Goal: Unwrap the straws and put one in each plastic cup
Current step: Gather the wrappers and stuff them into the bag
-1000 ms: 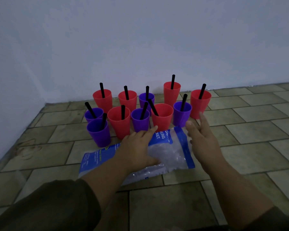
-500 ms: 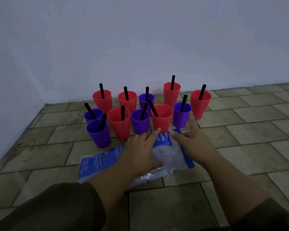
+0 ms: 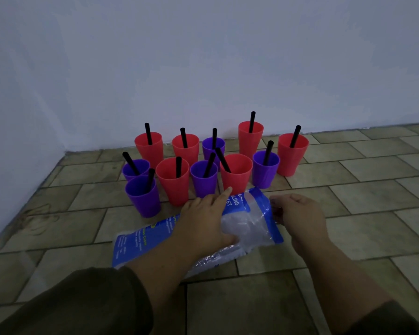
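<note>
Several red cups [image 3: 172, 182] and purple cups [image 3: 143, 197] stand grouped on the tiled floor near the wall, each with a black straw [image 3: 178, 166] in it. In front of them lies a blue and clear plastic bag [image 3: 252, 223]. My left hand [image 3: 203, 223] rests flat on the bag's middle, fingers pointing at the cups. My right hand [image 3: 298, 213] is curled at the bag's right edge, fingers pinching the plastic there. I cannot see what the bag holds.
A pale wall [image 3: 203, 68] rises right behind the cups and along the left side, forming a corner. Tiled floor [image 3: 373, 189] stretches to the right and towards me. My dark sleeves fill the bottom corners.
My right hand came in from the right, reached onto the bag, then drew back to its right edge with fingers curled on the plastic. My left hand stayed pressed on the bag.
</note>
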